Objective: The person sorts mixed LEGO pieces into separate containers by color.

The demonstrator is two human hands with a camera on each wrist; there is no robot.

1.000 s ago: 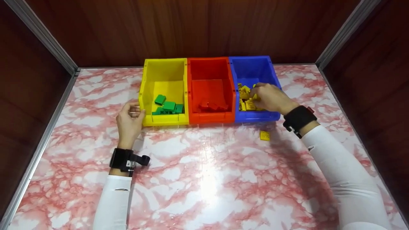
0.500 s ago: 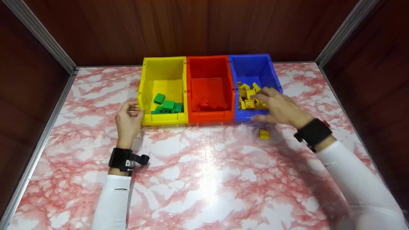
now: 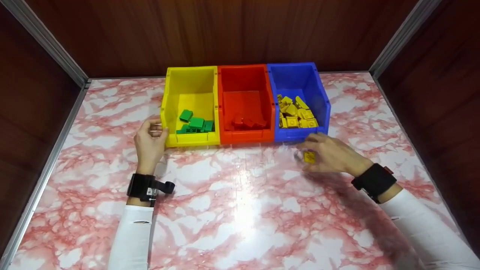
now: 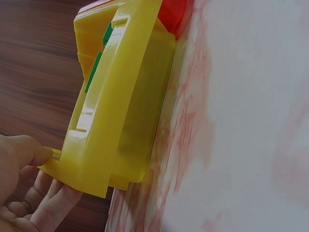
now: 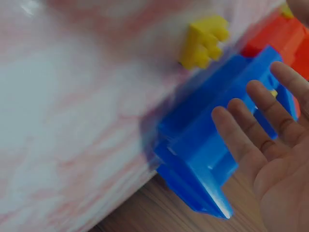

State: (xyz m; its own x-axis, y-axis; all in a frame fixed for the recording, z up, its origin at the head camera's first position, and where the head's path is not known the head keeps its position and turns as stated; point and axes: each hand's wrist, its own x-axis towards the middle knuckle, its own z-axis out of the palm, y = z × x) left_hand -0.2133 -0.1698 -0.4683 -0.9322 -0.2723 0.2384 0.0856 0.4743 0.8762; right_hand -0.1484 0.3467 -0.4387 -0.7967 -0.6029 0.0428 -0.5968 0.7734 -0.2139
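Note:
My left hand (image 3: 150,144) grips the front left corner of the yellow bin (image 3: 197,140). In the left wrist view the thumb (image 4: 34,150) lies on the bin's rim and the fingers curl beneath. My right hand (image 3: 332,153) hovers around a single yellow building brick (image 3: 309,157) on the table, before the blue bin (image 3: 300,135). Its fingers (image 5: 236,133) are spread and fairly straight in the right wrist view, apart from the brick, whose studs show there. Inside the blue bin lie several yellow bricks (image 3: 292,122).
Between the yellow and blue bins stands a red bin (image 3: 246,135) with several red bricks (image 3: 249,122). Several green bricks (image 3: 196,122) lie in the yellow bin. The row of bins stands near the back wall (image 3: 240,33) on a red-and-white marbled table (image 3: 210,210).
My right hand has come out of the blue bin and moved forward and down to the loose yellow brick, leaving the bricks behind. My left hand keeps its grip on the yellow bin.

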